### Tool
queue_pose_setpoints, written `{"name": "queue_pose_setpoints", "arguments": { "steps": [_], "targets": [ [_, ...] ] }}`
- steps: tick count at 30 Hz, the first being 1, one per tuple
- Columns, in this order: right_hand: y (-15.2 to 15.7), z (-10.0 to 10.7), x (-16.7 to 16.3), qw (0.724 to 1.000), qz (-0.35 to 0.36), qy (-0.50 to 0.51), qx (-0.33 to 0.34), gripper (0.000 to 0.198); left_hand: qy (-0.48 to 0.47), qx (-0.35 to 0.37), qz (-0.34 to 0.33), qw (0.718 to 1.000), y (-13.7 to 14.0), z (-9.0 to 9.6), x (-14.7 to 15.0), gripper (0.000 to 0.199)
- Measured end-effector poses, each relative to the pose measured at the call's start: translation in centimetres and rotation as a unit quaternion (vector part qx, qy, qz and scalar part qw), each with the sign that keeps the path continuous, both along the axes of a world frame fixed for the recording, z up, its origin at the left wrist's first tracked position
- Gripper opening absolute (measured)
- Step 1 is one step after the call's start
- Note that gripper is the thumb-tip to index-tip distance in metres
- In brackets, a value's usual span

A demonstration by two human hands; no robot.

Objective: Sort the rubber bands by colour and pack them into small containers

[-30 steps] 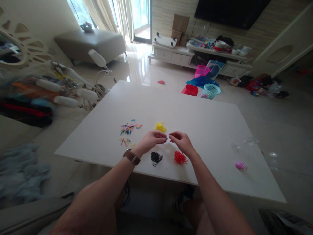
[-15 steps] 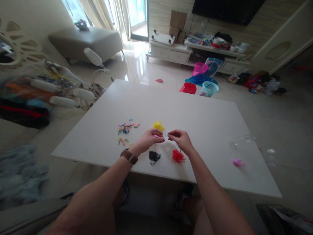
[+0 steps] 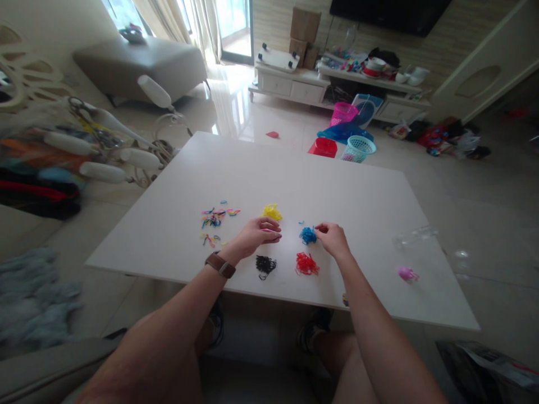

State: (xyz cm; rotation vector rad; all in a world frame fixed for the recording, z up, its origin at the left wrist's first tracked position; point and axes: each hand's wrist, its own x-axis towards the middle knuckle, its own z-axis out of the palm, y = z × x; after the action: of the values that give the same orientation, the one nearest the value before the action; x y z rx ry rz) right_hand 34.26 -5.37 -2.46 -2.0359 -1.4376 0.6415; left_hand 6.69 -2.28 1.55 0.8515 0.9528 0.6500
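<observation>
My left hand (image 3: 256, 234), with a brown-banded watch (image 3: 220, 265) on the wrist, is held over the table with fingers curled toward the thumb. Something pink (image 3: 269, 229) shows between them; whether it is held or lies behind is unclear. My right hand (image 3: 332, 238) is closed in a pinch at the right edge of a pile of blue rubber bands (image 3: 308, 235); what its fingertips hold cannot be made out. Near the hands lie piles of yellow rubber bands (image 3: 272, 212), black rubber bands (image 3: 265, 264) and red rubber bands (image 3: 307, 264). Mixed coloured bands (image 3: 214, 217) are scattered left.
The white table (image 3: 357, 191) carries a small pink toy (image 3: 406, 274) and a clear transparent object (image 3: 415, 237) at the right. Beyond the far edge stand a red bin (image 3: 323, 147) and a light-blue basket (image 3: 359, 148). A lamp with white shades (image 3: 141, 159) is beside the left edge.
My right hand has moved right, from beside my left hand with a small blue band at its fingertips, to the blue pile. My left hand stays nearly in place. The view shifted slightly.
</observation>
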Motion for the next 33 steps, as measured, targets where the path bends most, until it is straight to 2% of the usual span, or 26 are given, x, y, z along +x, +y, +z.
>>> {"name": "queue_pose_setpoints", "arguments": {
  "steps": [2, 4, 8, 11, 16, 27, 33],
  "targets": [
    [0.0, 0.4, -1.2, 1.0, 0.009, 0.026, 0.012, 0.019, -0.003, -0.002, 0.002, 1.0, 0.0, 0.0, 0.0, 0.031],
    [0.0, 1.0, -2.7, 0.993, 0.041, 0.104, 0.021, 0.024, -0.004, 0.002, 0.003, 1.0, -0.1, 0.0, 0.0, 0.031],
    [-0.3, 2.3, -6.0, 0.949, 0.146, 0.279, -0.008, 0.032, -0.016, 0.005, 0.005, 1.0, 0.0, -0.3, 0.0, 0.032],
    [-0.6, 2.7, -7.4, 0.923, 0.189, 0.335, -0.021, 0.037, -0.024, 0.005, 0.008, 1.0, 0.0, -0.3, 0.1, 0.032],
    [-0.7, 2.3, -7.8, 0.919, 0.193, 0.343, -0.006, 0.034, -0.015, 0.011, 0.009, 1.0, -0.1, -0.1, 0.4, 0.029],
    [-1.0, 2.8, -7.9, 0.935, 0.188, 0.299, 0.025, 0.025, -0.015, 0.011, -0.004, 1.0, -0.3, 0.2, 0.7, 0.025],
    [-0.9, 2.6, -8.0, 0.931, 0.165, 0.325, 0.038, 0.019, -0.009, 0.021, -0.01, 1.0, -0.2, -0.1, 0.6, 0.028]
  ]
}}
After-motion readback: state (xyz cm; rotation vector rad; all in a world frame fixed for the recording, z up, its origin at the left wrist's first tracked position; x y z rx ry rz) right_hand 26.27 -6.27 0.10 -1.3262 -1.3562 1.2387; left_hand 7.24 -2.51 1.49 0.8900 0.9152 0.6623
